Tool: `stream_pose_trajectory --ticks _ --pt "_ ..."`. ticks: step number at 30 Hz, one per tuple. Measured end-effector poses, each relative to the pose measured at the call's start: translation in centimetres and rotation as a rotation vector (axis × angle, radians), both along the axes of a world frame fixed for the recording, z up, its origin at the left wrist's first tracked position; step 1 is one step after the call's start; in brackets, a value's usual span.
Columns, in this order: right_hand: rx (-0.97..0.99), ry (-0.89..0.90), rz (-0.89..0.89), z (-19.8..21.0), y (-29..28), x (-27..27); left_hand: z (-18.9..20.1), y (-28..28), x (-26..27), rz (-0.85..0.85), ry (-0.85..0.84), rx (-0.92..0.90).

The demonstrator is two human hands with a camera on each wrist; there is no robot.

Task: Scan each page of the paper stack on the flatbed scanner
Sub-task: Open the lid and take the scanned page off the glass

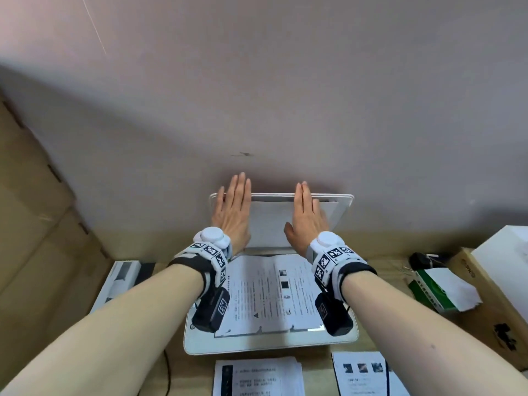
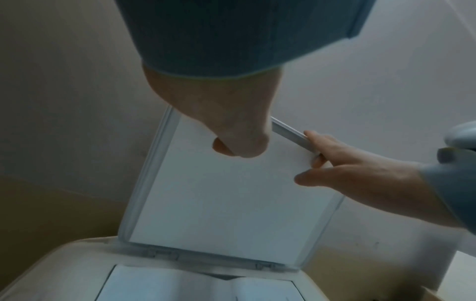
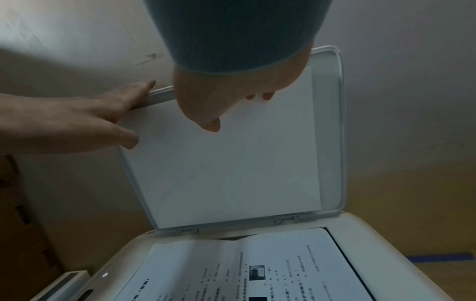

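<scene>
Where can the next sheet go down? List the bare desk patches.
Little bare room. A strip of desk shows between the front paper stack and the photo page; another lies between the scanner and the green box. The glass is taken by a printed page, and boxes crowd the right.

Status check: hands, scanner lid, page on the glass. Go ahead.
Left hand and right hand both flat on the raised lid, fingers straight. Printed page lies on the glass, print up. Nothing blocking the lid.
</scene>
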State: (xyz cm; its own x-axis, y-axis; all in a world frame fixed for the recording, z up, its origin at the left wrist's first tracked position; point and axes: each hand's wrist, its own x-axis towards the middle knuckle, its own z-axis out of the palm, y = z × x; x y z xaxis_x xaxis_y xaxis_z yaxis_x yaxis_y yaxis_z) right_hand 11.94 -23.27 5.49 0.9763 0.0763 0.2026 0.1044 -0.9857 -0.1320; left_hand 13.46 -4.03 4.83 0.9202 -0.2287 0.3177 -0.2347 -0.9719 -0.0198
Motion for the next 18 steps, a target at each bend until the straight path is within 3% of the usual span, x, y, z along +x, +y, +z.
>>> stream_pose_trajectory --ticks 5,10,15,18 --pt "-0.049 -0.034 0.035 -1.3 0.0 1.4 -1.0 -0.6 0.4 -0.069 0.051 -0.017" --pt "-0.130 0.066 0.115 -3.3 0.3 -0.1 -3.2 0.1 -1.0 -0.081 0.176 0.020" --pt "-0.116 0.389 0.193 -7.9 0.4 -3.0 -5.4 1.2 -3.8 -0.105 0.416 0.095" --pt "-0.235 0.598 0.322 -11.8 1.3 -6.9 -7.9 2.3 -6.7 -0.115 0.594 0.074"
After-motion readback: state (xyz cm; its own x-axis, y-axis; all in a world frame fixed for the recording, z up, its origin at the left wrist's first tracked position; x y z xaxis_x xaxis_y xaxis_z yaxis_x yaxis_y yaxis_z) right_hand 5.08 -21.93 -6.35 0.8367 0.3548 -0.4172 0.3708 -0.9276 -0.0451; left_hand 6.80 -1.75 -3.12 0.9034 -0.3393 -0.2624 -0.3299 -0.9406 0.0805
